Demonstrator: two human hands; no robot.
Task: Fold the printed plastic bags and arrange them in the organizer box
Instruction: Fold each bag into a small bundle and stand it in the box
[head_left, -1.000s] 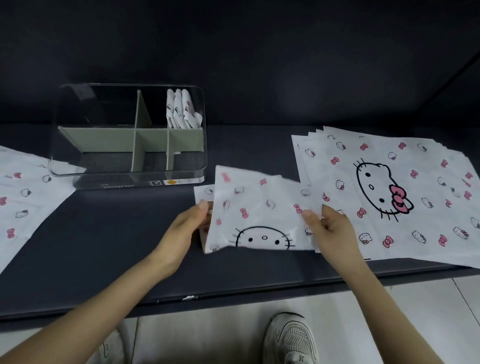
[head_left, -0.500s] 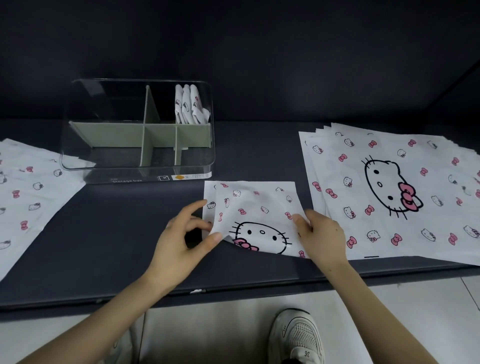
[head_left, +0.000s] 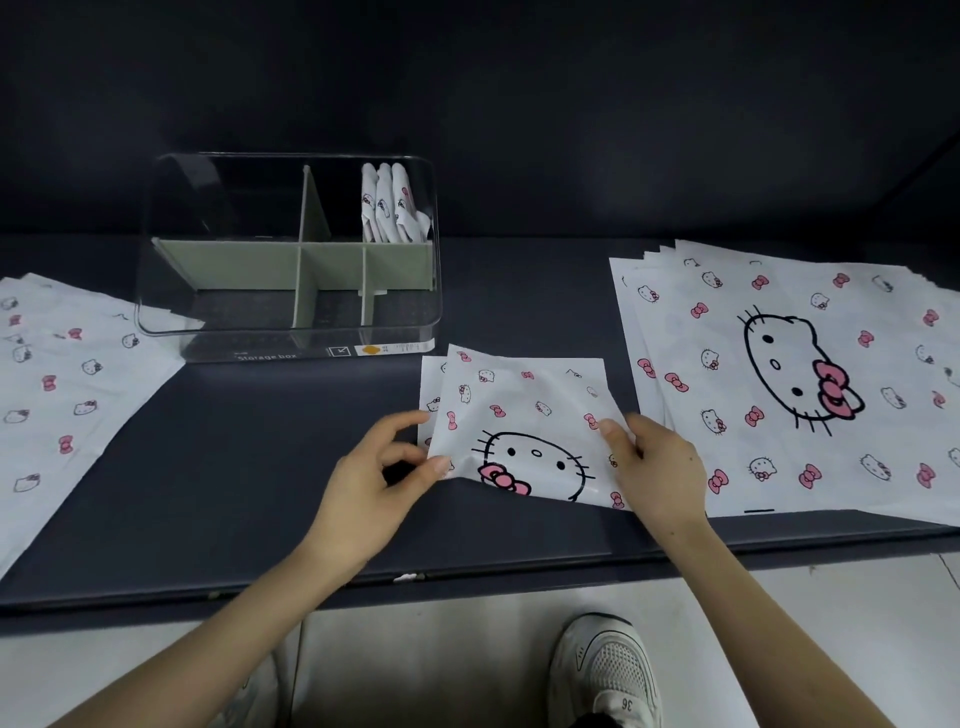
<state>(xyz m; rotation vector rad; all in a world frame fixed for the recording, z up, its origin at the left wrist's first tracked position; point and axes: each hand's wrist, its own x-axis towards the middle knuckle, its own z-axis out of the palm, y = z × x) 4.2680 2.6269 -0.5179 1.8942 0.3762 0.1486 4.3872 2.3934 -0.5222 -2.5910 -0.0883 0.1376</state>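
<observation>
Faces surface (head_left: 234, 467) with flat bag stack (head_left: 857, 426) at 3 o'clock, organizer box (head_left: 291, 343) at 11. Pinches half-folded bag (head_left: 524, 400) at centre: left hand (head_left: 374, 483) on near-left corner, right hand (head_left: 660, 467) on right edge. Has three folded bags (head_left: 387, 202) upright in box's far-right compartment.

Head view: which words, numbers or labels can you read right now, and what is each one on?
"Storage box": front lower edge of the clear organizer box.
"36": tongue of the white shoe.
Orange sticker and the fine print beside it on the box: too small to read.
Printed bags, including the half-folded bag: pictures only, no words.
</observation>
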